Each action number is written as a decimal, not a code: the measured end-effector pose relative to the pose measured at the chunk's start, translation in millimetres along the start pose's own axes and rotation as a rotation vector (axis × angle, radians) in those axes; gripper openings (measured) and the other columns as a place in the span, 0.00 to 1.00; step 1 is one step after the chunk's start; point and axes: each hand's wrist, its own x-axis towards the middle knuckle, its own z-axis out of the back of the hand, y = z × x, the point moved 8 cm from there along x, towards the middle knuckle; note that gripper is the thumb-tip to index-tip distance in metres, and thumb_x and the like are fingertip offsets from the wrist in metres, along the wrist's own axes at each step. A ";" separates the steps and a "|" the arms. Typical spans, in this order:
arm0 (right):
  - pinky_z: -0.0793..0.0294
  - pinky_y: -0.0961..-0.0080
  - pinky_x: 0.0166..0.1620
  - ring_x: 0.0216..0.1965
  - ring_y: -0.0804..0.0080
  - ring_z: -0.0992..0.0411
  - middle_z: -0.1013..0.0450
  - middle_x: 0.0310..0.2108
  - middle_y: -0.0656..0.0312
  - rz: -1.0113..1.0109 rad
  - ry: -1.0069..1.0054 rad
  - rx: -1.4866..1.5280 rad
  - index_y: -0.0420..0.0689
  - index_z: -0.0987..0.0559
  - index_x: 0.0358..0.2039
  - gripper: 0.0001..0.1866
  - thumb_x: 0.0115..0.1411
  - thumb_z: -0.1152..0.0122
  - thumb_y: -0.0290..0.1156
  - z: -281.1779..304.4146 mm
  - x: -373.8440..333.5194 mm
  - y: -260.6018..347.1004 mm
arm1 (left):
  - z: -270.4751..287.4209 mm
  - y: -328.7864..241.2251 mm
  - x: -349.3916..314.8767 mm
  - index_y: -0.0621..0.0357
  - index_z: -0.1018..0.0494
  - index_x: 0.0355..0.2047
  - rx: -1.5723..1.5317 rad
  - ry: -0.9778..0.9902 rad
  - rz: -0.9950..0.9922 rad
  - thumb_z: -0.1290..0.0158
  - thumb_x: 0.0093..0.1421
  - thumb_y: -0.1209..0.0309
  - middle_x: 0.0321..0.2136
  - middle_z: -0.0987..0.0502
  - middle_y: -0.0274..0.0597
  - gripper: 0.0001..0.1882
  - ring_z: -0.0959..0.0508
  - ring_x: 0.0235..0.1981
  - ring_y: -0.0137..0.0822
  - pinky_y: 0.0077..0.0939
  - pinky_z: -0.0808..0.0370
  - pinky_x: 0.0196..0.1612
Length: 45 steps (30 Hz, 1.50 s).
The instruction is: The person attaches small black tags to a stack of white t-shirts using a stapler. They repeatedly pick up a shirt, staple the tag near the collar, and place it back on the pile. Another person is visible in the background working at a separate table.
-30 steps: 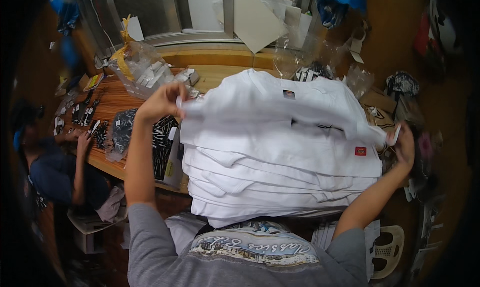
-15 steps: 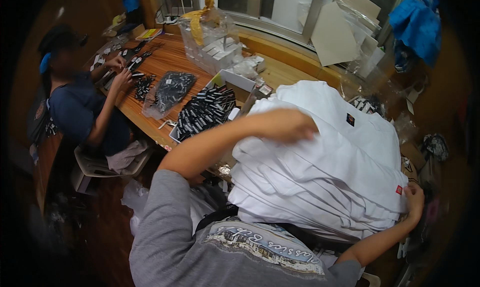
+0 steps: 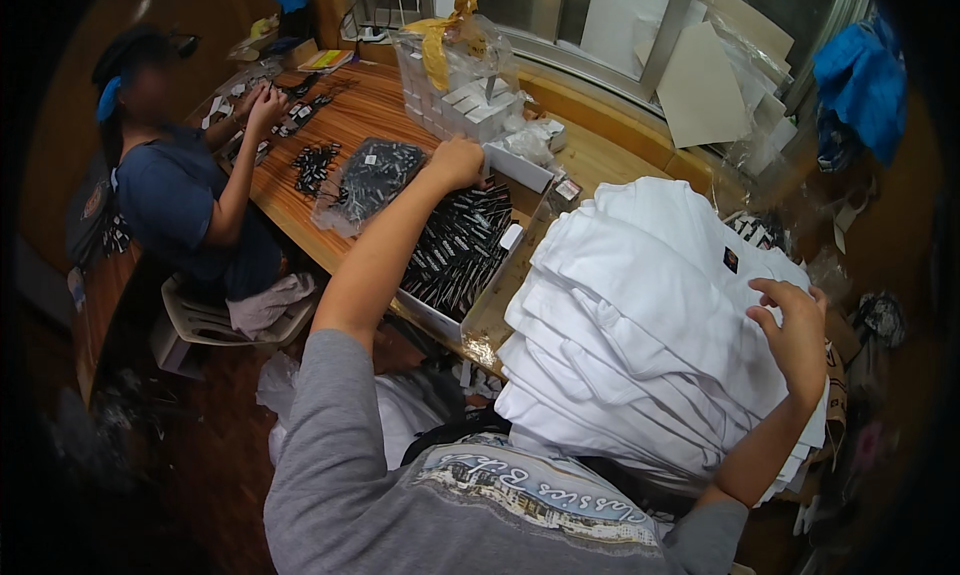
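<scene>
My left hand (image 3: 458,163) is at the far side of a white cardboard box (image 3: 436,317) filled with black hang tags (image 3: 462,243). Its fingers point down by the tags, and their tips are hidden. My right hand (image 3: 795,327) hovers at the right part of a tall stack of white shirts (image 3: 640,285), its fingers spread and curved, holding nothing. The top shirt carries a small dark label (image 3: 730,261) near its upper right.
A clear bag of black tags (image 3: 375,183) lies left of the box. Behind it stands a plastic bag with small white boxes (image 3: 455,95). A co-worker (image 3: 175,190) sits at the left, handling tags. Cardboard sheets (image 3: 705,90) lean on the window; a blue bag (image 3: 860,80) hangs right.
My left hand has moved left from over the shirts to the tag box. My right hand has risen from the stack's lower right edge and opened. The view has shifted slightly.
</scene>
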 end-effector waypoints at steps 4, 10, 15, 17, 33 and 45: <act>0.48 0.64 0.47 0.27 0.69 0.34 0.32 0.21 0.61 0.028 0.019 -0.009 0.46 0.27 0.30 0.12 0.41 0.42 0.31 -3.8 5.0 12.5 | -1.0 2.1 4.9 0.60 0.28 0.23 -0.079 0.046 0.019 0.47 0.40 0.66 0.25 0.28 0.49 0.11 0.29 0.31 0.45 0.34 0.32 0.35; 0.49 0.63 0.47 0.26 0.69 0.34 0.32 0.20 0.62 0.025 0.054 -0.028 0.46 0.26 0.30 0.12 0.42 0.42 0.32 -8.0 5.2 7.9 | 24.0 12.8 7.0 0.63 0.32 0.23 -0.381 -0.068 0.027 0.51 0.46 0.71 0.20 0.28 0.49 0.07 0.27 0.25 0.43 0.30 0.32 0.29; 0.48 0.63 0.47 0.27 0.70 0.34 0.31 0.22 0.62 0.066 0.080 0.002 0.45 0.26 0.30 0.12 0.42 0.42 0.31 -13.3 12.0 13.2 | 22.7 16.7 1.4 0.66 0.36 0.26 -0.920 0.005 0.188 0.56 0.52 0.75 0.11 0.30 0.40 0.05 0.29 0.14 0.31 0.24 0.34 0.21; 0.48 0.61 0.47 0.28 0.69 0.33 0.31 0.24 0.60 0.119 0.090 0.060 0.44 0.27 0.31 0.13 0.41 0.41 0.31 -13.7 20.0 20.6 | 38.4 15.5 1.7 0.66 0.35 0.25 -0.940 -0.076 0.157 0.55 0.52 0.73 0.12 0.30 0.40 0.07 0.29 0.14 0.31 0.23 0.33 0.21; 0.42 0.91 0.23 0.23 0.84 0.40 0.36 0.22 0.69 0.062 0.249 1.044 0.41 0.32 0.41 0.18 0.47 0.49 0.27 -16.7 75.0 -30.5 | 152.4 -265.2 35.8 0.64 0.29 0.21 -1.274 -0.001 -0.599 0.47 0.45 0.72 0.16 0.28 0.39 0.07 0.31 0.17 0.25 0.18 0.35 0.20; 0.49 0.60 0.50 0.41 0.64 0.35 0.31 0.39 0.59 -0.303 0.065 -0.108 0.46 0.27 0.37 0.18 0.41 0.40 0.32 -52.3 33.5 -206.2 | 39.3 -394.5 106.5 0.68 0.30 0.25 -0.920 0.305 -0.441 0.50 0.46 0.79 0.16 0.29 0.39 0.05 0.27 0.16 0.28 0.18 0.28 0.19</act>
